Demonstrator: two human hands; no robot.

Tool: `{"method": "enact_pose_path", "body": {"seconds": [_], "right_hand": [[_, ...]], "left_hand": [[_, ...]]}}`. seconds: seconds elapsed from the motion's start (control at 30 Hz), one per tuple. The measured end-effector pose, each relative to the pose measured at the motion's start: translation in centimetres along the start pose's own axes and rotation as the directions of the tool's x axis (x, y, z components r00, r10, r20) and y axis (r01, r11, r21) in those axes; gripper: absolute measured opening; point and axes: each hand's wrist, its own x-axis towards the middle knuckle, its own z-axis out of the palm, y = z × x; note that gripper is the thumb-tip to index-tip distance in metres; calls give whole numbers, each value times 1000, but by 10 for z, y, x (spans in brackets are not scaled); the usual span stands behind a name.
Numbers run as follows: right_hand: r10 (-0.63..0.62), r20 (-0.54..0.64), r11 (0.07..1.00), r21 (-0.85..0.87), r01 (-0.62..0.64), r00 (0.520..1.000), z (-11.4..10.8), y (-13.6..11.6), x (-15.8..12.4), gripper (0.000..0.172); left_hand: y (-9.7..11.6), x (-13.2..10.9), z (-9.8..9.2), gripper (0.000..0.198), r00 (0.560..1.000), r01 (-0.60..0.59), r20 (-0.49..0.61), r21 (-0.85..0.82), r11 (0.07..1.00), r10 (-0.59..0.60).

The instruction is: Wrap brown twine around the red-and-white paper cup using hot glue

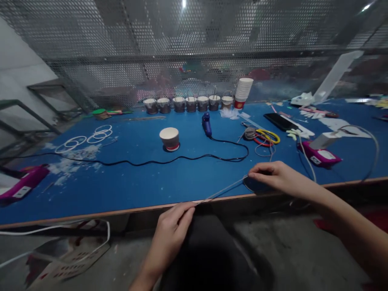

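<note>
A thin pale cord (222,190) stretches between my two hands over the front edge of the blue table (136,186). My left hand (174,226) pinches its lower left end just in front of that edge. Higher up and to the right, my right hand (269,174) pinches the cord between thumb and fingertips, with a small loop hanging beside the fingers. Beyond them stands a paper cup (169,138) with a red base. A dark blue hand tool (207,125) with a black cable lies behind, to the right of the cup.
Several dark-filled cups (190,104) line the back beside stacked cups (243,91). White rings (99,134) lie left, yellow and red rings (269,136) right. A magenta device (323,155) is at the right, another (26,184) at the left. A basket (69,258) sits below.
</note>
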Motion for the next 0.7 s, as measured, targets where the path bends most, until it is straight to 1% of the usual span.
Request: {"method": "enact_pose_path", "body": {"seconds": [0.1,0.17,0.23,0.3,0.37,0.4,0.43,0.47,0.5,0.53,0.57,0.6,0.63,0.67,0.7], "right_hand": [[-36,-141,999,-37,31,989,-4,13,-5,33],[-90,-227,992,-103,68,970,-8,25,-5,32],[-151,-289,973,-214,90,946,-13,38,-3,32],[-209,-332,922,-381,71,920,-16,46,-2,29],[-278,-379,843,-536,36,882,-15,42,-4,28],[-322,-384,818,-573,50,865,-11,34,-6,30],[-362,-371,811,-577,93,855,-4,22,-9,33],[-400,-310,827,-529,193,863,5,8,-12,37],[-427,-195,850,-419,318,883,16,-8,-14,42],[-446,-51,864,-283,415,894,29,-23,-17,48],[-453,95,873,-153,463,886,42,-37,-18,55],[-471,225,871,-37,490,853,56,-49,-18,60],[-476,277,875,56,481,835,67,-57,-18,65],[-463,302,886,124,447,834,77,-62,-16,67],[-438,303,898,175,403,846,85,-64,-14,66]], "left_hand": [[2,1,0,19,999,37,30,18,999,-38],[3,1,-1,20,998,52,38,24,998,-53],[4,2,-1,20,997,60,38,24,998,-61],[5,2,2,20,997,60,38,19,998,-61],[7,3,8,20,998,44,42,17,999,-44],[8,4,12,19,999,27,44,18,999,-27],[10,4,17,19,999,1,46,20,1000,-2],[12,4,21,19,998,-32,49,26,999,31],[14,4,25,20,996,-67,56,32,997,65],[16,4,28,21,993,-100,75,39,994,96],[19,3,30,23,987,-132,100,47,990,126],[21,1,30,26,981,-151,134,54,987,143],[23,-1,30,28,975,-153,170,56,987,142],[25,-3,28,30,972,-148,190,53,988,135],[26,-5,25,29,974,-140,187,49,989,128]]}}
